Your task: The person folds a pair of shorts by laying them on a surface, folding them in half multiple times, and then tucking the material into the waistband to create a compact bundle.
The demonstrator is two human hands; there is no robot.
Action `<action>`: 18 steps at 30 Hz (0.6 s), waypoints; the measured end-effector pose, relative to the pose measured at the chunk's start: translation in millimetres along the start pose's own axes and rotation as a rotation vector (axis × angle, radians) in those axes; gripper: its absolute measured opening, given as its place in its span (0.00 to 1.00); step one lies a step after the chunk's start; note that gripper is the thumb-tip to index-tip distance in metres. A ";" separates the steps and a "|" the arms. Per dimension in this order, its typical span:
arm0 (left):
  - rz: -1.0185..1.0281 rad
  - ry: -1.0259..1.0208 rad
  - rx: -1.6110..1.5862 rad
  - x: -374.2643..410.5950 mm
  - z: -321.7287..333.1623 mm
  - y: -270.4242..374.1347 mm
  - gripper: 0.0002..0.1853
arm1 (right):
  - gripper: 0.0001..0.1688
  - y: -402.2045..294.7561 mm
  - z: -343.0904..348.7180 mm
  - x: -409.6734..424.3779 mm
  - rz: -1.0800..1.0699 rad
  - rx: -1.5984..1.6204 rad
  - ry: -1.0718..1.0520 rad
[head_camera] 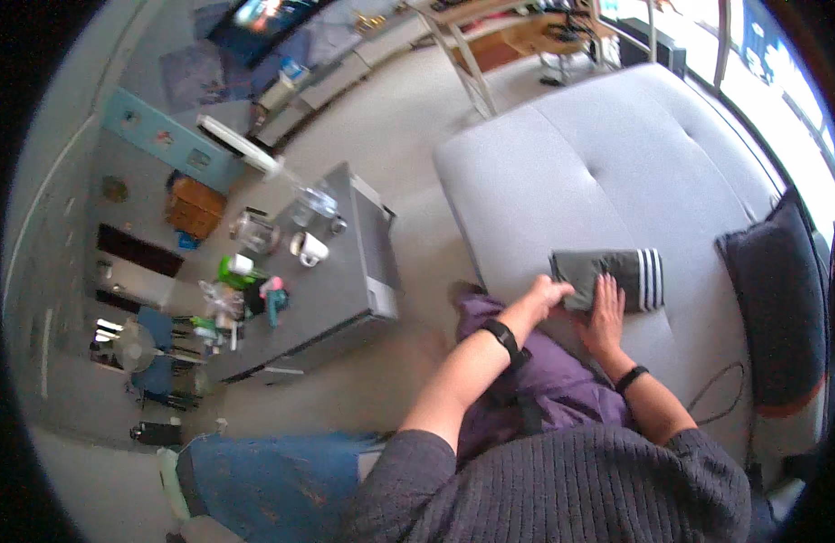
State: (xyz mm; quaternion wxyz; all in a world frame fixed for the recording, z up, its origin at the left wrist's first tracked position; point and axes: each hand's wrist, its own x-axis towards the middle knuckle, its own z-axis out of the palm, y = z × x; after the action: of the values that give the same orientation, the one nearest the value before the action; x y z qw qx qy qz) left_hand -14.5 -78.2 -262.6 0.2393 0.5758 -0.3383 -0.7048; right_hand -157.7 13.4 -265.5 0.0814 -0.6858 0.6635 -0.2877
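A folded dark green-grey garment (583,265) with three white stripes near its right end lies on the light grey sofa seat (539,176). My left hand (550,293) is at the garment's near left corner, fingers curled and thumb against the cloth, pinching its edge. Flat on top of the cloth, just left of the stripes, rests my right hand (604,315), palm down with fingers stretched out. Part of the garment's near edge is hidden by my hands. Each wrist wears a black band.
A dark cushion (770,319) sits at the sofa's right, near a thin cord (723,400). To my left stands a grey coffee table (329,285) bearing a white mug (311,250), glass vessels and several small items. A blue-covered seat (275,475) is at lower left.
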 end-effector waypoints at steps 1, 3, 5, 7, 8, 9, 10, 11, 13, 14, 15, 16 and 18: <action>-0.037 -0.009 0.036 -3.9 4.1 4.2 0.12 | 0.49 8.2 3.9 -1.0 0.003 -0.054 0.037; -0.128 -0.131 -0.112 -29.1 6.6 14.2 0.10 | 0.46 17.9 6.3 -1.3 -0.027 0.019 0.074; -0.176 -0.118 -0.199 -43.1 -3.4 -8.0 0.10 | 0.36 11.0 1.3 -1.3 -0.135 0.179 0.118; -0.245 -0.168 -0.412 -63.6 -2.0 -13.4 0.10 | 0.32 13.4 -6.7 5.4 -0.200 0.332 0.090; -0.249 -0.121 -0.434 -73.2 4.0 -9.0 0.10 | 0.27 19.3 -7.1 10.3 -0.185 0.407 0.079; -0.258 -0.148 -0.422 -76.5 -1.9 -12.6 0.09 | 0.27 20.6 -7.9 10.2 -0.207 0.474 0.046; -0.283 -0.193 -0.421 -75.5 -4.6 -19.4 0.09 | 0.27 27.7 -12.5 6.0 -0.216 0.522 0.004; -0.309 -0.237 -0.416 -74.9 -9.6 -23.9 0.09 | 0.27 33.5 -16.1 5.4 -0.223 0.574 -0.035; -0.171 -0.281 -0.068 -80.4 -13.2 -10.0 0.09 | 0.28 70.8 -7.4 -1.8 -0.239 0.653 -0.032; -0.089 -0.394 0.164 -76.2 -35.8 -13.3 0.12 | 0.29 81.0 -4.8 -7.4 -0.292 0.689 -0.040; 0.031 -0.268 0.511 -77.8 -33.4 -11.8 0.17 | 0.30 74.2 -17.1 -12.0 -0.270 0.675 -0.116; 0.436 -0.058 0.779 -71.7 -47.2 -30.3 0.21 | 0.33 85.1 -13.2 -13.7 -0.323 0.546 -0.143; 0.772 0.071 1.084 -65.6 -50.4 -18.9 0.25 | 0.33 79.4 -33.6 -26.9 -0.337 0.334 -0.178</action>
State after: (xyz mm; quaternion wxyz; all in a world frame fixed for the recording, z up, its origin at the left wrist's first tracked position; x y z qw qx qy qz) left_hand 50.1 -28.2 -239.6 0.1620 0.4752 -0.8185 -0.2794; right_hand -241.9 39.8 -284.8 0.2026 -0.7865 0.4732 -0.3412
